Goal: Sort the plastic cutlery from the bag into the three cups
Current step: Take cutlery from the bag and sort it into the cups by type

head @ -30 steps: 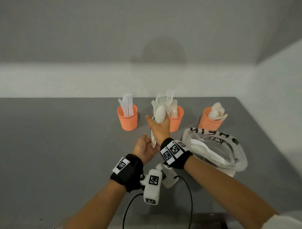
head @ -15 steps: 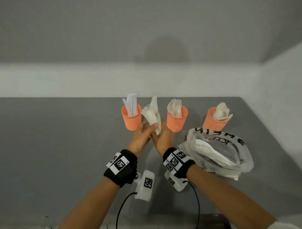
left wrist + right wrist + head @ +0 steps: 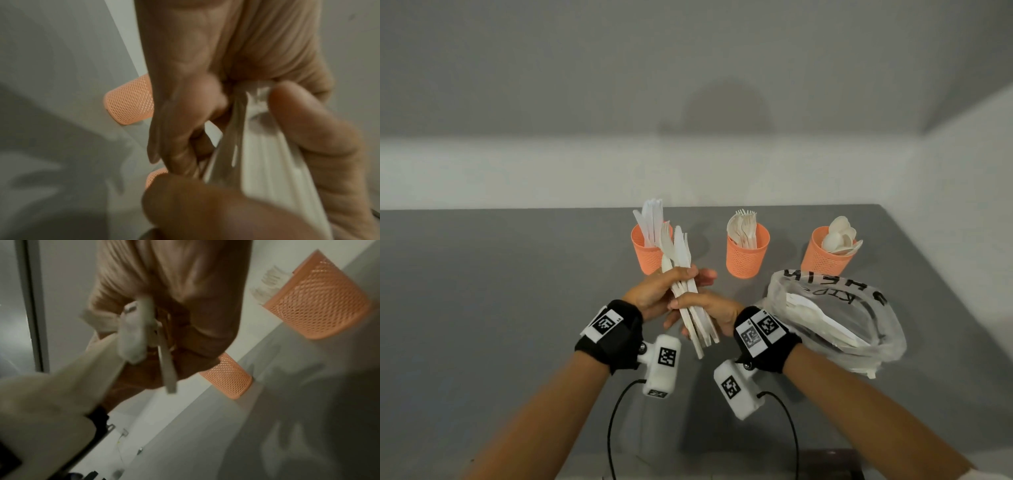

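Three orange mesh cups stand in a row on the grey table: the left cup holds knives, the middle cup forks, the right cup spoons. A bundle of white plastic cutlery stands nearly upright just in front of the left cup, with knife and fork tips on top. My left hand grips its middle from the left. My right hand holds it lower down, thumb across the handles. In the left wrist view, fingers pinch the handles. The clear printed bag lies to the right with more cutlery inside.
The table's right edge runs close behind the spoon cup and bag. Grey walls close the back and right. Wrist camera cables hang below my forearms near the front edge.
The bundle went from my right hand alone, near the middle cup, over to the left cup. Now both hands hold it, lower and nearer to me.
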Action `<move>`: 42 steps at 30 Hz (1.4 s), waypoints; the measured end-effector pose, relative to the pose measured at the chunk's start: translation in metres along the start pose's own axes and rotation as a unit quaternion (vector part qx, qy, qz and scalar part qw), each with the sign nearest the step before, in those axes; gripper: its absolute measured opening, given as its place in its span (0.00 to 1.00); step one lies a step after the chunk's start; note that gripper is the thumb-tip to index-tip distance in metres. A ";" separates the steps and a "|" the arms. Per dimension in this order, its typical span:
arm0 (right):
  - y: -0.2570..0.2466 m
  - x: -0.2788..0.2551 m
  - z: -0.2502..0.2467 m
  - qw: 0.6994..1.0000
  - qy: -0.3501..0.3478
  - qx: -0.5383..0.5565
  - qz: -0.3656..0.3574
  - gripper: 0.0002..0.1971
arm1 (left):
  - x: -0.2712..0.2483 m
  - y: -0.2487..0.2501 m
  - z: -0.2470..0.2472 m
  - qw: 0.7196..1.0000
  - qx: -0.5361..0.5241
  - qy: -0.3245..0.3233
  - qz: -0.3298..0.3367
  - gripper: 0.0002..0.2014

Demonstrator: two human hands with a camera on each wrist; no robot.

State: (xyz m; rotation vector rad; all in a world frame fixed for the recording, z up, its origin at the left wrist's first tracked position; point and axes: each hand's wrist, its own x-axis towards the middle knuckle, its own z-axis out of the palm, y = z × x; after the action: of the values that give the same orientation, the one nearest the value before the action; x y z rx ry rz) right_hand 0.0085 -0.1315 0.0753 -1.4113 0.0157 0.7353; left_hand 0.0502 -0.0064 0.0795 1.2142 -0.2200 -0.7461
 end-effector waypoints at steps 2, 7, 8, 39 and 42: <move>0.001 0.001 0.002 0.999 -0.030 0.025 0.011 0.04 | -0.001 0.000 0.000 0.999 0.009 -0.025 -0.018 0.11; 0.008 0.018 0.004 0.983 0.159 0.055 -0.080 0.11 | 0.003 0.003 0.002 0.996 0.050 0.065 0.028 0.14; 0.008 0.020 0.003 0.971 0.213 0.051 -0.095 0.10 | 0.005 0.005 0.004 0.989 0.052 0.125 0.058 0.15; 0.020 0.029 -0.043 0.961 0.248 0.074 -0.098 0.04 | 0.046 0.105 -0.073 0.710 0.407 0.426 0.387 0.17; 0.016 0.029 -0.045 0.963 0.234 0.097 -0.094 0.10 | 0.060 0.091 -0.085 0.693 0.471 0.410 0.360 0.18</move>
State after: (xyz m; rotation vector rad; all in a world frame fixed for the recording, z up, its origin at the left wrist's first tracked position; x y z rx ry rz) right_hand 0.0417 -0.1585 0.0396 -1.3484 0.3112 0.2234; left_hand 0.1769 0.0346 0.1169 2.1098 -0.3063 0.7724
